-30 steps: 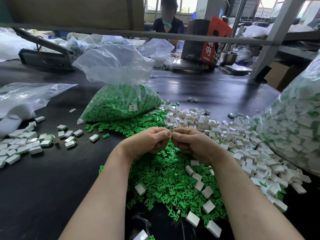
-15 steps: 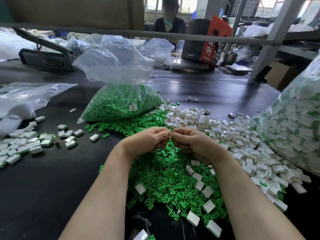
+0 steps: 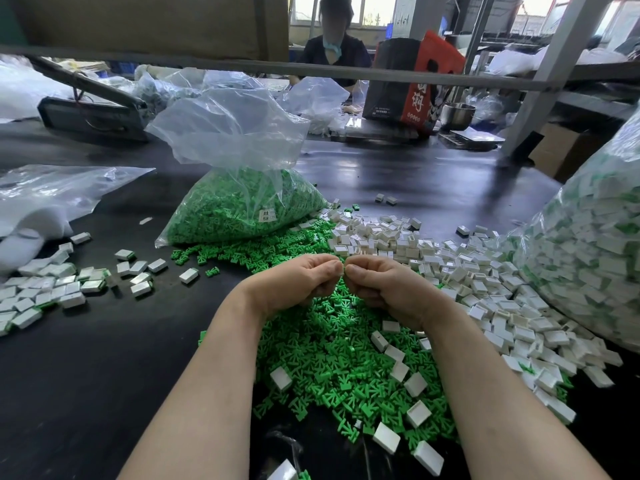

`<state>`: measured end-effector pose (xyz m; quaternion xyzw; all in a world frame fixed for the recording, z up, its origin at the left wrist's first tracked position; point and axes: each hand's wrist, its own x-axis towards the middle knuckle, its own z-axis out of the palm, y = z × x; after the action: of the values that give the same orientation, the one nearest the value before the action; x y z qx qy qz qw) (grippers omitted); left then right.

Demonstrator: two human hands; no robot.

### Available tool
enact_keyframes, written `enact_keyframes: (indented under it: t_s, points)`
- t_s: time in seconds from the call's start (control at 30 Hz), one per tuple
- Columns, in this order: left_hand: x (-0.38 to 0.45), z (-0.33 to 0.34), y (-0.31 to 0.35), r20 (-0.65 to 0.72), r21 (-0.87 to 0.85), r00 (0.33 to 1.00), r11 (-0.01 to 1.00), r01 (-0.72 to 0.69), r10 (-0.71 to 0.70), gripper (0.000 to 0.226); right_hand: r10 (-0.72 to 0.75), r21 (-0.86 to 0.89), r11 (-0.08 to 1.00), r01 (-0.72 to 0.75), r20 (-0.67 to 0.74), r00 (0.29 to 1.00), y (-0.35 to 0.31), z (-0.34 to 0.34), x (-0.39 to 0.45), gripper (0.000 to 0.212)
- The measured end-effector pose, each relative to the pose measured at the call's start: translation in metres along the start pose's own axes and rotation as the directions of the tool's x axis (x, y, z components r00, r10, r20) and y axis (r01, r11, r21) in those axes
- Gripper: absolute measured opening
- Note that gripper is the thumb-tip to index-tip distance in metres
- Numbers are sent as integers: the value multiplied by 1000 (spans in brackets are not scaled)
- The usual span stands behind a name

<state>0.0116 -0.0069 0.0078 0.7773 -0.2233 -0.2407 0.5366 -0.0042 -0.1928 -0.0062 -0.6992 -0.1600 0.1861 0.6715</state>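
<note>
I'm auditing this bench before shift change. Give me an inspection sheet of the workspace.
Surface: dark glossy table.
Job's things: loose green clips heaped at near centre; white housings spread rightwards; white-and-green pieces grouped at left.
Clutter: open bag of green clips; bulging bag of white pieces at right; clear bag at left.
Grippers: left hand and right hand, fingers curled, fingertips meeting; anything pinched is hidden.
Cables: what looks like thin wire on the black machine, far left.
Surroundings: second person seated opposite; metal bar; red-and-black bag; steel bowl.

Clip pile (image 3: 329, 362) centre; clip bag (image 3: 242, 216) behind it; housing pile (image 3: 485, 289) right; assembled pieces (image 3: 52, 289) left.
</note>
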Motion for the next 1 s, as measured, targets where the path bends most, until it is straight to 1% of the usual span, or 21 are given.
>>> enact_keyframes:
  t_s: [0.1, 0.13, 0.2, 0.3, 0.33, 0.4, 0.47, 0.57, 0.67, 0.73, 0.87, 0.93, 1.0]
  points:
    - [-1, 1, 1, -31, -12, 999, 1000, -5, 5, 24, -20, 14, 1000, 21, -24, 999, 1, -2, 0, 19]
    - [-1, 1, 1, -45, -12, 999, 1000, -10, 10, 23, -32, 12, 999, 32, -23, 999, 1, -2, 0, 17]
    - [0, 0, 1, -63, -9, 998, 1000, -30, 29, 22, -51, 7, 999, 51, -12, 999, 1, -3, 0, 20]
    - [1, -2, 2, -73, -78, 996, 995, -55, 50, 20, -72, 12, 997, 71, 14, 997, 0, -4, -1, 23]
    - [1, -3, 3, -76, -78, 995, 995, -64, 58, 21, -71, 18, 997, 71, 15, 997, 0, -4, -1, 23]
    - [1, -5, 3, -101, -16, 991, 996, -86, 84, 20, -64, 32, 997, 64, 3, 998, 0, -4, -2, 24]
    - [2, -7, 1, -153, 32, 982, 993, -110, 113, 15, -53, 30, 998, 53, -1, 999, -1, -4, -2, 27]
    - [3, -9, -1, -192, 3, 969, 987, -158, 156, 9, -54, 42, 998, 53, 5, 999, -2, -4, -3, 32]
    - [3, -9, 1, -210, -23, 958, 978, -206, 197, 6, -33, 96, 995, 32, 0, 999, -3, -5, -3, 35]
    - [3, -9, 4, -230, -13, 947, 972, -234, 225, 6, -6, 170, 985, 5, 6, 1000, -2, -6, -3, 38]
    - [5, -3, 8, -288, 46, 918, 962, -270, 271, 5, 19, 337, 940, -47, 85, 996, -1, -5, -1, 46]
    - [7, 0, 9, -330, 63, 901, 959, -277, 282, 5, 7, 387, 921, -48, 108, 994, -1, -3, 1, 44]
    - [8, 3, 11, -362, 71, 886, 956, -284, 290, 5, 1, 413, 910, -36, 86, 996, -1, 0, 2, 40]
